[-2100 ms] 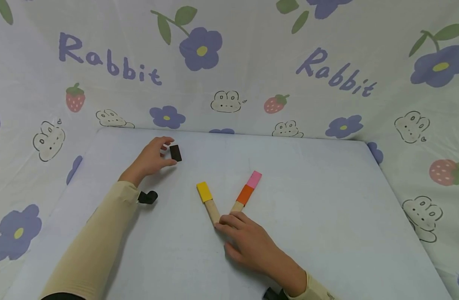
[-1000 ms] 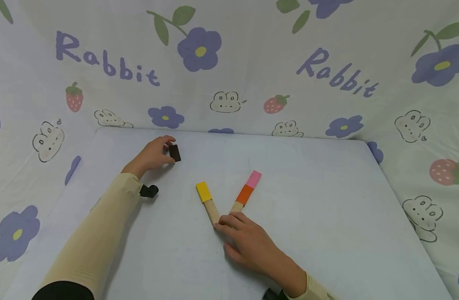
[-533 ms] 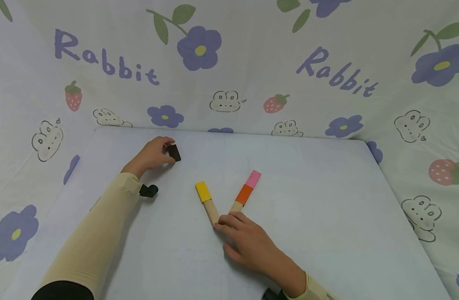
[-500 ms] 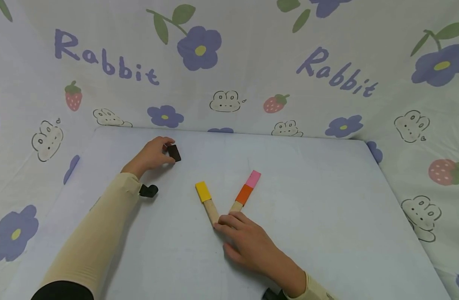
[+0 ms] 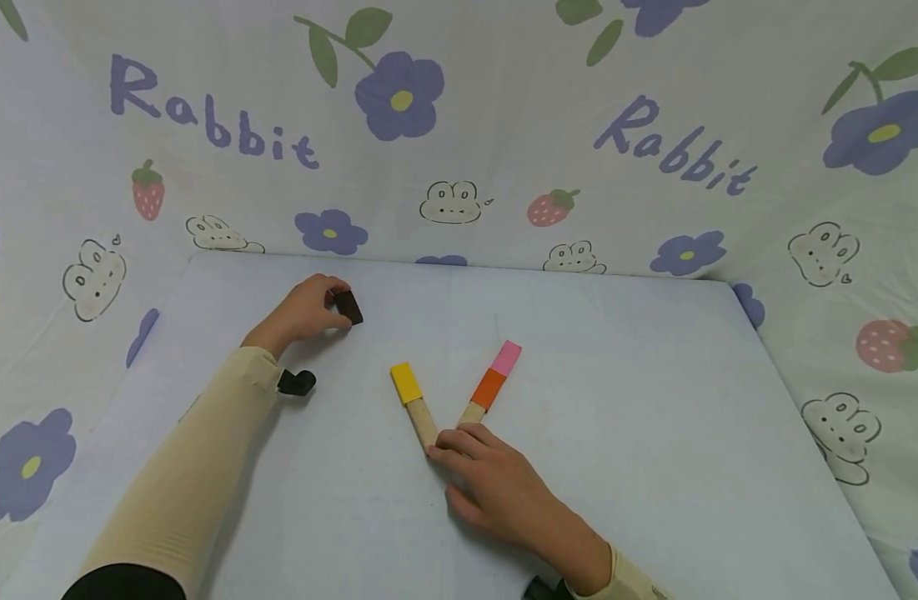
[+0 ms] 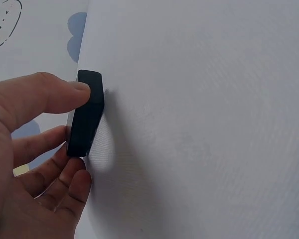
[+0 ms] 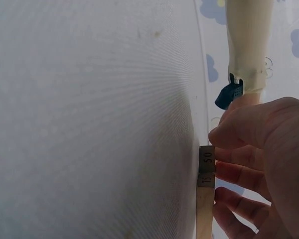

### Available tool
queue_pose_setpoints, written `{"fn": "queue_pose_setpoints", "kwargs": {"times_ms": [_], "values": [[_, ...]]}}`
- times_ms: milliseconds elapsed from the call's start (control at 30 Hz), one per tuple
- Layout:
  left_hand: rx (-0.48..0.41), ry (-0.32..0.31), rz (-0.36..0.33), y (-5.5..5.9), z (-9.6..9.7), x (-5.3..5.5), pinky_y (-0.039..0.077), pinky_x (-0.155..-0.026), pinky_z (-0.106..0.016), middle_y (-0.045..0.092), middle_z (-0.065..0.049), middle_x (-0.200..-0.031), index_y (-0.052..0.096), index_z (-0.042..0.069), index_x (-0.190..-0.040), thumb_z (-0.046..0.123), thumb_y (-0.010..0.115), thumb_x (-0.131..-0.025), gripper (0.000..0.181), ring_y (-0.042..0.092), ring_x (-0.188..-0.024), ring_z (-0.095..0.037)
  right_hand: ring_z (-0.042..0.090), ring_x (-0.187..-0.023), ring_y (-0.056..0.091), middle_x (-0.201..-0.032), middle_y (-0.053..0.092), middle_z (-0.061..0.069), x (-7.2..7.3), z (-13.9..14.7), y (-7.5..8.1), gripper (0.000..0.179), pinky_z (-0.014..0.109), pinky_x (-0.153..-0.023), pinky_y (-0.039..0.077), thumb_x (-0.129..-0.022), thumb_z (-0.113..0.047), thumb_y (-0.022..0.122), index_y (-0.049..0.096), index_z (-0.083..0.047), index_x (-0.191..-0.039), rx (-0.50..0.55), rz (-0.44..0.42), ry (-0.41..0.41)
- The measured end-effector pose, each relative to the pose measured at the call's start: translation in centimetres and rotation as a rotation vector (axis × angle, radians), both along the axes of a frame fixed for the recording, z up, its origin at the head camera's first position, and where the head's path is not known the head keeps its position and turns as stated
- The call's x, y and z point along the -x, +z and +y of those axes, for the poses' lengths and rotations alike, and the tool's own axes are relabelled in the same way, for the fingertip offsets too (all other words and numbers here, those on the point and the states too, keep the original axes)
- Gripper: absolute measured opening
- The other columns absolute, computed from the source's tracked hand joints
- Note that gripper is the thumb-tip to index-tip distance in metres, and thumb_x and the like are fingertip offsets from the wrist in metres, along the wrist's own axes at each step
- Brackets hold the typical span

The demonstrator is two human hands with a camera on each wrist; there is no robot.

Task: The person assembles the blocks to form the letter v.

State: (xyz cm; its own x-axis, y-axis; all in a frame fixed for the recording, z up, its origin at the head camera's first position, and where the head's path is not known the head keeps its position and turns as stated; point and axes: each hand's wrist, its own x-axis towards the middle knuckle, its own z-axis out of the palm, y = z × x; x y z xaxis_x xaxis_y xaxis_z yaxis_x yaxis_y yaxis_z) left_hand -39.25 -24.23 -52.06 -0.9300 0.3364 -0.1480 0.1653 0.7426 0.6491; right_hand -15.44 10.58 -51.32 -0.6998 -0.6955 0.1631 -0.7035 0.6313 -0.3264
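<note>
At the far left of the white board, my left hand (image 5: 301, 310) pinches a dark brown block (image 5: 348, 307) between thumb and fingers. In the left wrist view this block (image 6: 87, 119) looks nearly black and leans at a slant beside its shadow. My right hand (image 5: 504, 492) rests its fingertips on the near ends of two wooden strips laid in a V. The left strip (image 5: 423, 423) meets a yellow block (image 5: 407, 383); the right one leads to an orange block (image 5: 489, 390) and a pink block (image 5: 507, 358). In the right wrist view, wooden pieces (image 7: 205, 209) carry printed numbers.
The white board (image 5: 654, 417) has a back edge meeting a curtain (image 5: 489, 125) printed with flowers, rabbits and strawberries. A black wrist device (image 5: 297, 383) juts from the left sleeve, and another (image 5: 544, 587) sits below the right wrist.
My left hand has come closer around the dark brown block and now pinches it; the block has tilted slightly. My right hand and the V of blocks stay put.
</note>
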Motion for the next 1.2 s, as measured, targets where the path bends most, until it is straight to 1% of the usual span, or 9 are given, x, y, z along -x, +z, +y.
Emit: {"fn": "queue_pose_setpoints", "kwargs": {"times_ms": [300,567,900,1200], "values": [[0.003,-0.002,0.003,0.0,-0.2,-0.2,0.042,-0.113,-0.057,0.054,-0.028,-0.145,0.056,-0.007,-0.150,0.010,0.080,-0.093,0.064,0.053,-0.130,-0.043,0.018,-0.127,0.053,-0.138,0.064,-0.001,0.0,0.0,0.0,0.046,0.032,-0.106,0.051,-0.094,-0.014,0.078,0.073,-0.013,-0.140,0.002,0.003,0.001],[-0.007,0.000,0.006,0.2,-0.2,-0.5,0.036,-0.120,-0.055,0.053,-0.029,-0.148,0.055,-0.009,-0.149,0.011,0.080,-0.093,0.065,0.050,-0.137,-0.044,0.018,-0.127,0.053,-0.138,0.064,-0.001,0.0,0.0,0.1,0.046,0.032,-0.106,0.051,-0.094,-0.015,0.079,0.073,-0.013,-0.140,-0.003,0.004,0.000],[-0.011,-0.006,0.021,0.4,0.0,-0.8,0.039,-0.117,-0.056,0.054,-0.029,-0.144,0.056,-0.010,-0.148,0.010,0.080,-0.092,0.064,0.052,-0.132,-0.044,0.018,-0.127,0.052,-0.139,0.064,-0.001,0.1,0.0,0.2,0.047,0.032,-0.106,0.051,-0.094,-0.014,0.079,0.073,-0.013,-0.141,-0.011,-0.009,-0.005],[-0.019,-0.003,0.023,0.2,0.0,-1.0,0.039,-0.117,-0.056,0.054,-0.028,-0.145,0.055,-0.008,-0.150,0.012,0.081,-0.093,0.065,0.051,-0.134,-0.044,0.018,-0.127,0.052,-0.138,0.064,-0.001,0.1,0.1,0.1,0.047,0.032,-0.105,0.052,-0.093,-0.013,0.079,0.073,-0.012,-0.140,-0.002,-0.003,-0.001]]}}
